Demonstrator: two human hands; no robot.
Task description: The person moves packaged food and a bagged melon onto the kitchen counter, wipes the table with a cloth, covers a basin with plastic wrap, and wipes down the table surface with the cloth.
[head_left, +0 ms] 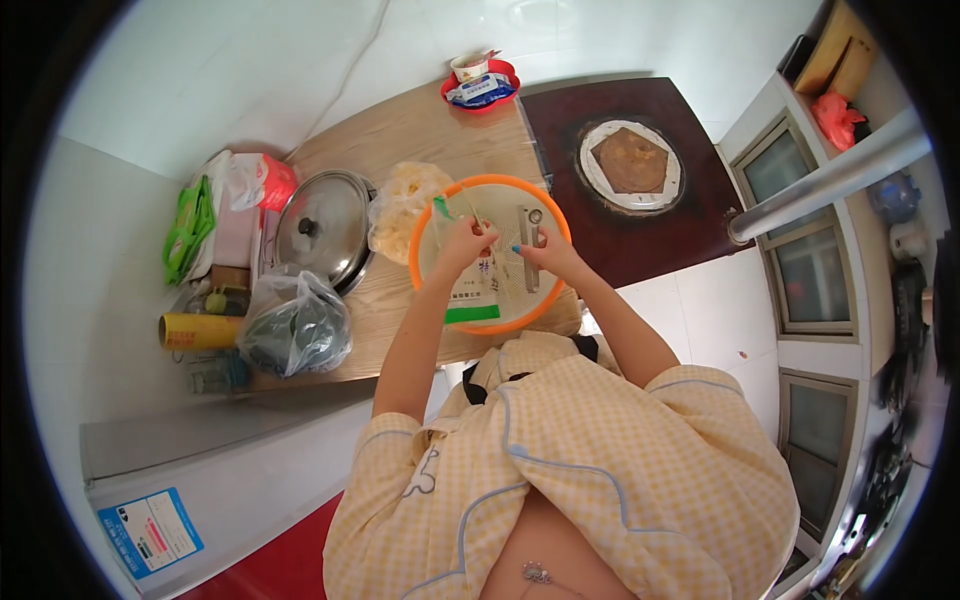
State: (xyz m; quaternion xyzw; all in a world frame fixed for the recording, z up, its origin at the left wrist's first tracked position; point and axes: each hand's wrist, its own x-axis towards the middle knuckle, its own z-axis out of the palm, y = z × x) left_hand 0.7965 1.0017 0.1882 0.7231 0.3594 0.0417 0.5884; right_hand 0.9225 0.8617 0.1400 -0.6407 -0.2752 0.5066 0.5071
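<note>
Nearest is the wearer's yellow-and-white checked top. Just beyond it, a clear flat plastic packet with green ends and dark printing lies within a round, pale basin with an orange rim. Its long axis runs away from the wearer, the broad green strip at the near end and the far end leaning slightly left. The left hand has its fingers curled closed on the packet's upper part. The right hand bends its fingers beside a narrow, silvery strip; whether they grip it, I cannot tell. The step in hand appears to be two-handed handling of the packet; the next move likely calls for a steady left hold. Farther off on the wood-grain tabletop stand a knotted-looking clear bag with pale yellow contents and a red dish.
</note>
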